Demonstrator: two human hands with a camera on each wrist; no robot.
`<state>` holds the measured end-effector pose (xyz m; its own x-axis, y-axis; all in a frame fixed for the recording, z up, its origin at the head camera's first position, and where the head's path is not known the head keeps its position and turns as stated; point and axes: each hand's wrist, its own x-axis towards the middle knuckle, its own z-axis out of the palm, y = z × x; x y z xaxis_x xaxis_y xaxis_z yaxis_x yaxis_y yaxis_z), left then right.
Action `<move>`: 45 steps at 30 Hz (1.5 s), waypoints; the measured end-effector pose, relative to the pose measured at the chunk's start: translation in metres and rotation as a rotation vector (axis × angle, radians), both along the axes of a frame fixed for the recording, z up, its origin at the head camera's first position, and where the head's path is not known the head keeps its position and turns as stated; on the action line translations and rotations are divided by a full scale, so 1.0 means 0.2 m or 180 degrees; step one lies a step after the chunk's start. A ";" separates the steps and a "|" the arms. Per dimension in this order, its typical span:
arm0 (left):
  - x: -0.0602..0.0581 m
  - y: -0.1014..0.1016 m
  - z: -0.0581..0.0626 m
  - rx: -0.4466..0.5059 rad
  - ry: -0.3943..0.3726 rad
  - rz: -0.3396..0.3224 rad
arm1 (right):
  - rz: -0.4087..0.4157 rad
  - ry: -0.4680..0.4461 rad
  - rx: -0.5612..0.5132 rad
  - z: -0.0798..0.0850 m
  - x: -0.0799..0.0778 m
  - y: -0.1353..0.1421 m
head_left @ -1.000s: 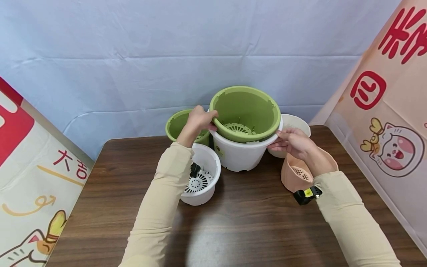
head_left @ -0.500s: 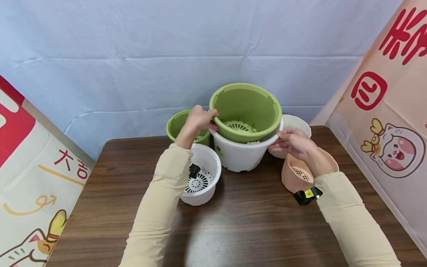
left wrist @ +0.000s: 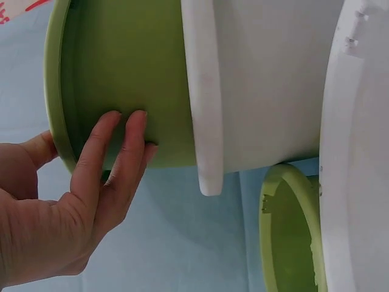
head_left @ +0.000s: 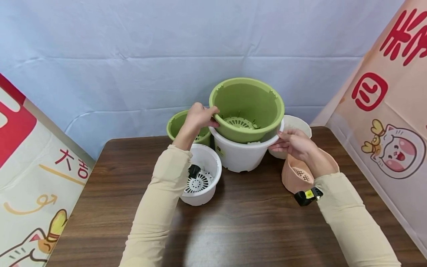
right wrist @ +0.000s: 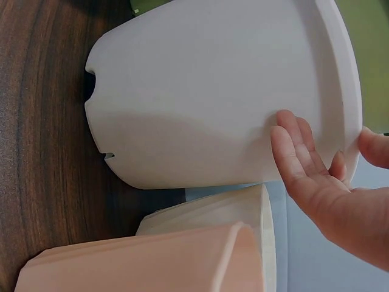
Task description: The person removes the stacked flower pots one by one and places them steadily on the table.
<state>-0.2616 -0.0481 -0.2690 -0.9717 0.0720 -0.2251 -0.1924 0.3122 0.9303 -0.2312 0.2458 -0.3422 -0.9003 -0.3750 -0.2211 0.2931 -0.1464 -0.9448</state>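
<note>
The large green flower pot (head_left: pixel 248 100) is partly inside the large white flower pot (head_left: pixel 237 155), its rim raised well above the white one. With thumb over the rim and fingers against the outer wall, my left hand (head_left: pixel 200 118) grips the green pot's left side; the left wrist view shows this hand (left wrist: pixel 79 201) and the green wall (left wrist: pixel 134 67) closely. My right hand (head_left: pixel 298 145) pinches the white pot's rim on its right side. In the right wrist view, the right hand's fingers (right wrist: pixel 296 152) lie along the white pot's outside (right wrist: pixel 213 91), thumb at the rim.
A smaller white pot (head_left: pixel 208 163) with a slotted base stands at front left, partly behind my left sleeve. Behind it is a smaller green pot (head_left: pixel 173 128). At right stand a cream pot (head_left: pixel 295 124) and a pink pot (head_left: pixel 290 174) on the wooden table (head_left: pixel 253 218).
The green pot has risen a little out of the white pot, lifted by my left hand. My right hand and the white pot have stayed in place.
</note>
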 end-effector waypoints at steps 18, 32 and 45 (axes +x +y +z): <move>0.07 -0.03 0.10 0.0223 0.0319 0.0017 | 0.0041 0.0048 -0.0045 0.00 0.00 0.00; 0.15 -0.05 0.18 0.0587 0.0472 0.0048 | 0.0067 0.0155 0.0072 -0.01 0.00 0.00; 0.17 -0.10 0.21 0.0897 0.0598 0.0226 | 0.0015 0.0072 0.0078 -0.01 -0.01 0.01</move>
<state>-0.2268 -0.0690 -0.2274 -0.9991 0.0365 -0.0227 -0.0216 0.0300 0.9993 -0.2333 0.2471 -0.3448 -0.9033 -0.3740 -0.2101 0.2723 -0.1217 -0.9545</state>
